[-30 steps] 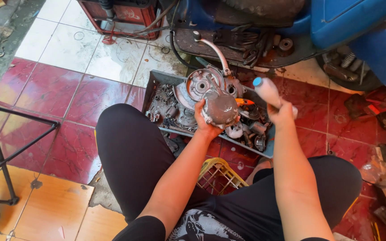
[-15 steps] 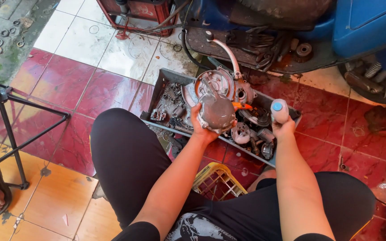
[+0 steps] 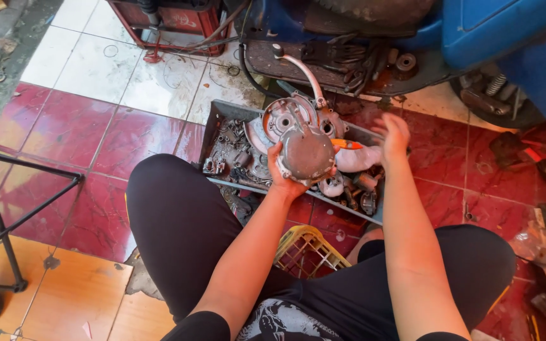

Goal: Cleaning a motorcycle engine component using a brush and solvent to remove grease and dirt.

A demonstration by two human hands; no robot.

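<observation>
- left hand (image 3: 284,177) still grasping grey engine cover (image 3: 306,153), over parts tray (image 3: 213,129).
- right hand (image 3: 394,134) now empty, fingers spread, right of cover; white-capped tool gone from grip.

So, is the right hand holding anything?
No, the right hand is open and empty above the parts tray, fingers spread.

- Legs: covered in plain black trousers, smooth fabric, no visible seams or markings.
- Torso: black shirt with a grey-white printed graphic at the front.
- Arms: bare to above the elbow; no sleeves, gloves, rings or wristwear visible.
</observation>
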